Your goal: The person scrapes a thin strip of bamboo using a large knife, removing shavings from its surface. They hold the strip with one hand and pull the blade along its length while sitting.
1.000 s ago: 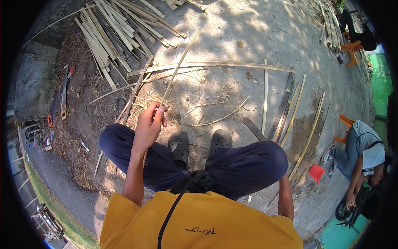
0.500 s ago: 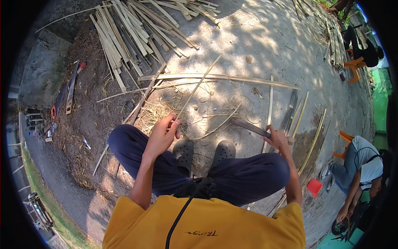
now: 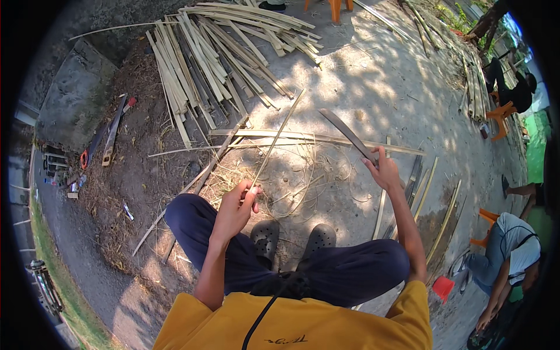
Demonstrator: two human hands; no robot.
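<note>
Black script [image 3: 286, 340] on yellow shirt [image 3: 356, 326]

Left hand [image 3: 233, 209] pinched; right hand [image 3: 383, 170] curled, farther forward; both forearms [image 3: 217, 254] angled inward.

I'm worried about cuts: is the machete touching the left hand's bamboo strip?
Apart: the head view shows ground between the machete and the bamboo strip.
</note>
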